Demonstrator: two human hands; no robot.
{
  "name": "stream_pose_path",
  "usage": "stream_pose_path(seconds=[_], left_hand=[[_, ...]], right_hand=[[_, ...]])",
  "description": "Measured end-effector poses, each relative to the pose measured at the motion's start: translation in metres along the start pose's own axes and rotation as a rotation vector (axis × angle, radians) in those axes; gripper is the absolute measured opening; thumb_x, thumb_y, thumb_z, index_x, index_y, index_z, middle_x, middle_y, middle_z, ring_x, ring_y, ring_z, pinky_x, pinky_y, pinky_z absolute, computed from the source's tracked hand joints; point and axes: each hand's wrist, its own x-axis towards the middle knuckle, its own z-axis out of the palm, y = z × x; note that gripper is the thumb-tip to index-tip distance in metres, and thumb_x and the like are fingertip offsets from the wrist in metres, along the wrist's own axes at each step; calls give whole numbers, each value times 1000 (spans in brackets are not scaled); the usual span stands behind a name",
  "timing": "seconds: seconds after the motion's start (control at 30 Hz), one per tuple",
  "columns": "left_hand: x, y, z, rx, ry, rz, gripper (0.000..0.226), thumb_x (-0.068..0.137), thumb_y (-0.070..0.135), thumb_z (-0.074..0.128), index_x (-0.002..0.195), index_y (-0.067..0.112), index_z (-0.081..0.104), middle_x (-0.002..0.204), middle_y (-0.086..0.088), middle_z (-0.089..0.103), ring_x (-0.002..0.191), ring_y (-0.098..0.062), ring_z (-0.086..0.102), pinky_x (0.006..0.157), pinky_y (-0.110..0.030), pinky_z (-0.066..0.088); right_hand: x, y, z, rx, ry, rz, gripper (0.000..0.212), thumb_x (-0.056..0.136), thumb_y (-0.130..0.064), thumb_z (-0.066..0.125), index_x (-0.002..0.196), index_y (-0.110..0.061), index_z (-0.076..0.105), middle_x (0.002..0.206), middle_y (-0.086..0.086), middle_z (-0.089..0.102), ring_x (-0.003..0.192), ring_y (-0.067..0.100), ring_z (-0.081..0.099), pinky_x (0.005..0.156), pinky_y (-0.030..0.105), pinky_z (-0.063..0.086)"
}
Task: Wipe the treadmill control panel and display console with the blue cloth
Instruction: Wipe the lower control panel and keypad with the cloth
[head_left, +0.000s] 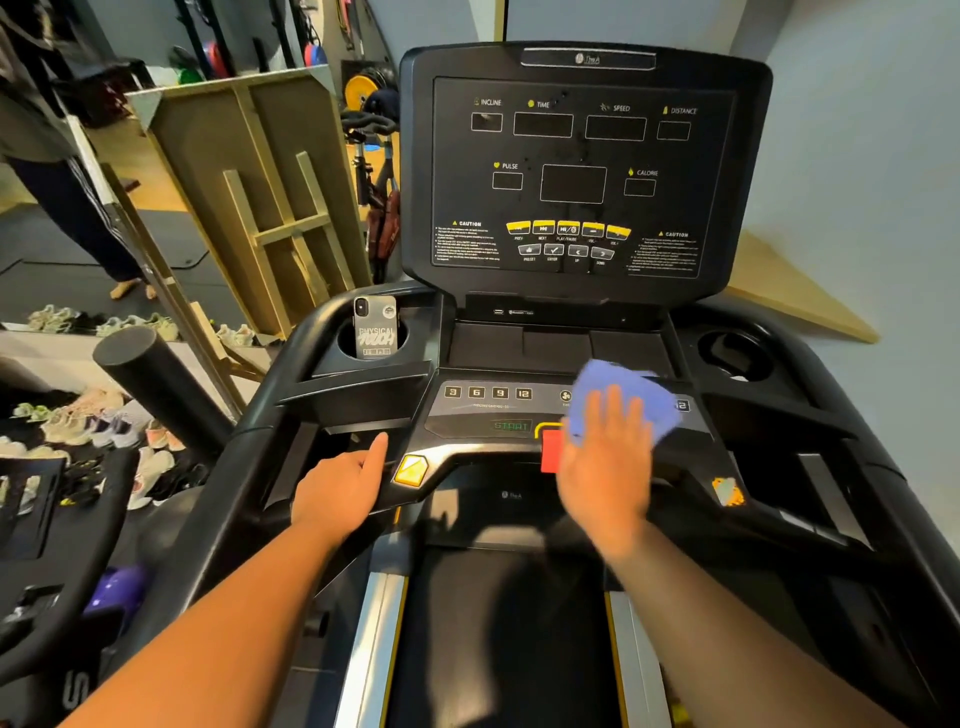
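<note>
The black treadmill display console (582, 171) stands upright ahead, its windows dark. Below it lies the control panel (488, 410) with number keys and a green START label. My right hand (605, 467) presses flat, fingers spread, on the blue cloth (623, 395) on the right half of that panel, hiding the buttons there and part of the red safety key (549, 452). The hand is motion-blurred. My left hand (343, 486) rests on the left side of the panel frame beside a yellow tab (410, 470), fingers curled over the edge.
A phone (375, 327) stands in the left cup holder; the right cup holder (735, 353) is at the far right. A black foam roller (156, 384), several shoes (93, 431) and a leaning wooden board (260, 197) lie to the left. A person's legs (88, 223) stand at far left.
</note>
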Motion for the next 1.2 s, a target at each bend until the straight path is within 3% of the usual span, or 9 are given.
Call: stream_pose_path(seconds=[0.17,0.3,0.4,0.57,0.67,0.8,0.97,1.1,1.2], left_hand=[[-2,4,-3,-2,-16,-12,70,99,64,14,91,27,72,85,0,67,82,-23,60,78,-37,42],[-4,6,-5,0,-23,-23,68,100,62,15,97,26,73,85,1,63,81,-21,55,78,-36,39],[-3,3,-4,-6,-24,-23,70,98,65,13,97,28,73,90,-3,69,88,-26,61,82,-39,45],[-2,2,-3,-8,-38,-25,72,97,67,11,93,30,72,88,0,69,90,-25,63,82,-39,46],[-1,1,-3,-3,-49,-30,74,95,69,9,88,29,71,87,1,70,86,-23,63,83,-39,48],[-1,2,-4,5,-62,-42,73,95,69,10,86,30,70,86,1,70,87,-24,63,82,-39,47],[0,2,-3,1,-66,-54,73,95,69,11,96,31,73,90,0,70,89,-24,63,82,-38,46],[1,2,-4,21,-63,-61,72,96,67,12,105,30,73,90,0,68,87,-24,60,80,-38,44],[0,5,-5,36,-69,-55,70,98,65,13,104,29,73,86,2,63,82,-23,54,78,-36,41]], right_hand=[[-9,-76,10,-23,-189,-508,69,102,-38,38,160,-16,8,168,9,-1,153,36,-7,123,48,-5],[-8,-32,6,25,-207,-719,70,94,-26,44,159,-17,21,167,1,11,154,24,2,124,37,-9],[-5,19,-3,41,-141,-591,68,87,-27,40,153,-8,33,161,7,30,150,30,24,124,40,8],[3,76,-15,142,-65,17,59,104,-31,44,157,-11,25,165,5,21,154,23,14,125,44,10],[7,58,-17,52,-64,189,62,104,-36,42,157,-8,24,165,14,21,153,33,12,124,49,13],[5,-6,1,6,-73,-106,63,101,-35,43,155,-7,29,162,23,24,149,45,18,120,61,19],[-2,-4,3,-28,-238,-594,69,95,-34,39,160,-21,17,167,1,4,155,24,-3,124,42,0],[11,15,1,-155,-165,-374,67,94,-36,35,152,-2,34,160,19,31,150,38,23,122,53,20],[11,-45,2,-85,-104,-221,71,95,-36,50,153,1,30,160,28,24,148,48,20,120,59,20]])
